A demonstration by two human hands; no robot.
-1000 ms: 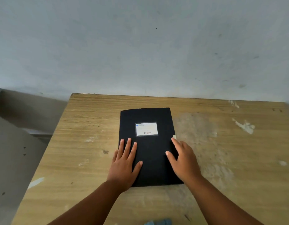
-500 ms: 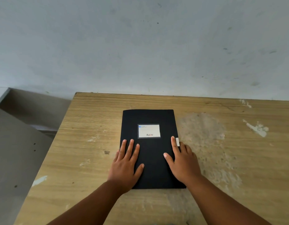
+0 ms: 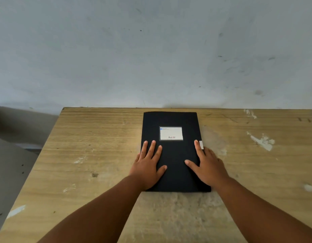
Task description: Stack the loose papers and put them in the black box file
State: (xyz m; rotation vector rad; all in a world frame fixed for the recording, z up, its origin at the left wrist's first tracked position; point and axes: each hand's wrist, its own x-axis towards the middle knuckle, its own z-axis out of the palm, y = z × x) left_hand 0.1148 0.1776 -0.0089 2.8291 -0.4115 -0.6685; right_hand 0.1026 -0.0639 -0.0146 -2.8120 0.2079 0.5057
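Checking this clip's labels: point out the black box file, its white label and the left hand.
black box file (image 3: pixel 176 178), head view, bare cover between the hands
white label (image 3: pixel 171 133), head view, its middle
left hand (image 3: pixel 146 170), head view, back of hand

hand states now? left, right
Left hand: open, flat on the black box file, holding nothing.
Right hand: open, flat on the file's right edge, holding nothing.

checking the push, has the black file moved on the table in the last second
Yes. The black box file has slid away from the person: its far edge now nearly meets the table's back edge.
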